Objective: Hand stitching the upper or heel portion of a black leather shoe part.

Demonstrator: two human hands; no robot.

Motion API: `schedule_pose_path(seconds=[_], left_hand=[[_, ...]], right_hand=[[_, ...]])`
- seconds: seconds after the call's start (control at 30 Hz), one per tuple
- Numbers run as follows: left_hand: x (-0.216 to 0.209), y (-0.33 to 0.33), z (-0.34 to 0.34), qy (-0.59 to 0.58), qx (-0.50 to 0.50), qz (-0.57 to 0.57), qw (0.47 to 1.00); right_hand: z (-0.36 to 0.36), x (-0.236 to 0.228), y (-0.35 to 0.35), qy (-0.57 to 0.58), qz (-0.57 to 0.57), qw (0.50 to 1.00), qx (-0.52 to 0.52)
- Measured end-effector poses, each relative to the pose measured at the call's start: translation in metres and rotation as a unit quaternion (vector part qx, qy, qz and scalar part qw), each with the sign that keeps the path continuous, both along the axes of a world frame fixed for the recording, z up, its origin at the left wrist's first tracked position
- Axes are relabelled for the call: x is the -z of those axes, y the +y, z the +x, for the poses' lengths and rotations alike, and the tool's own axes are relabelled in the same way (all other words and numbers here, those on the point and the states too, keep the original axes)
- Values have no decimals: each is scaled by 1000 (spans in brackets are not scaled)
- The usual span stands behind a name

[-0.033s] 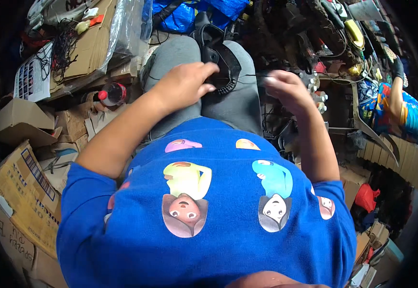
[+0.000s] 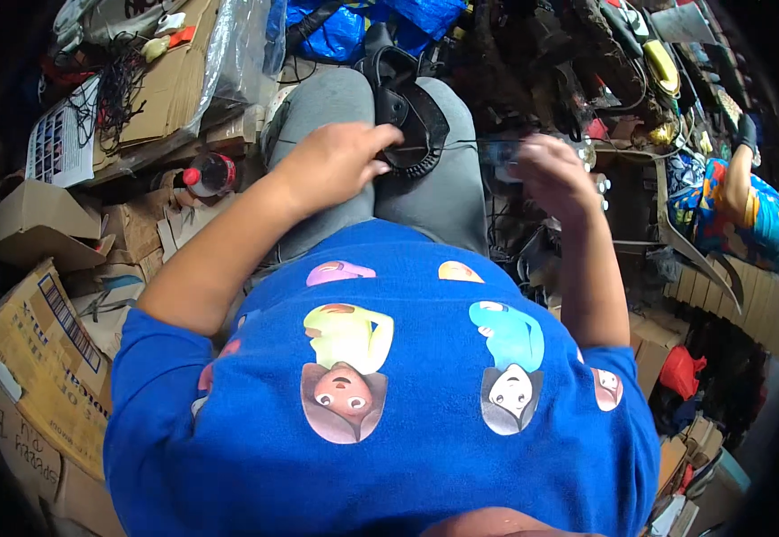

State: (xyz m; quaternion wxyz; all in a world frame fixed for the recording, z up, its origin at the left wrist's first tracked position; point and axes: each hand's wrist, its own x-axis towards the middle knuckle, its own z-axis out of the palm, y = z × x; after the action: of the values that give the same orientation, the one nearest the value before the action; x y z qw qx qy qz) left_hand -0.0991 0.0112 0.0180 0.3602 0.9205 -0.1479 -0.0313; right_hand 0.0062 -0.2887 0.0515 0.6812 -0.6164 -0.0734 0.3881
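A black sandal (image 2: 439,125) with straps and a row of stitches along its near edge lies across my lap, between my grey-trousered knees. Beside its left edge is my left hand (image 2: 345,154), fingers curled, thumb and forefinger tips a little apart. Dark thread (image 2: 466,141) shows on both sides of that hand and runs from the sandal toward the right. My right hand (image 2: 555,170), smeared by motion, is closed at the thread's far end, out past my right knee. What lies inside either hand's curled fingers is hidden.
At my left stand a bottle with a red cap (image 2: 213,175), cardboard boxes (image 2: 40,224) and a flat cardboard stack (image 2: 164,94) with tangled black cord. Blue plastic (image 2: 331,34) lies ahead. On the right are cluttered tools, a curved metal blade (image 2: 698,259) and another person's arm (image 2: 737,183).
My right hand has moved a little farther right, and the thread between it and the sandal is drawn out longer. The left hand and the sandal have hardly shifted.
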Motion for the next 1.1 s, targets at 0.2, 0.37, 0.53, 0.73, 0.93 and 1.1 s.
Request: schedule_pose_path(seconds=[0.2, 0.37, 0.53, 0.73, 0.93, 1.1], left_hand=[[-7, 65, 4, -59, -215, 12, 975], [-19, 10, 27, 109, -143, -622, 762], [27, 75, 37, 284, -4, -731, 621], [-2, 105, 26, 274, -166, -491, 810], [-27, 155, -19, 104, -279, -304, 905], [2, 103, 55, -50, -143, -59, 987]], right_hand=[[7, -12, -65, -152, -149, 974, 73], [-25, 29, -21, -286, -468, 827, -124], [-42, 41, -46, -507, -466, 703, -179], [-43, 75, -69, -143, -313, 939, -23], [2, 41, -63, -173, -251, 937, 168], [29, 2, 53, -358, -178, 904, -151]])
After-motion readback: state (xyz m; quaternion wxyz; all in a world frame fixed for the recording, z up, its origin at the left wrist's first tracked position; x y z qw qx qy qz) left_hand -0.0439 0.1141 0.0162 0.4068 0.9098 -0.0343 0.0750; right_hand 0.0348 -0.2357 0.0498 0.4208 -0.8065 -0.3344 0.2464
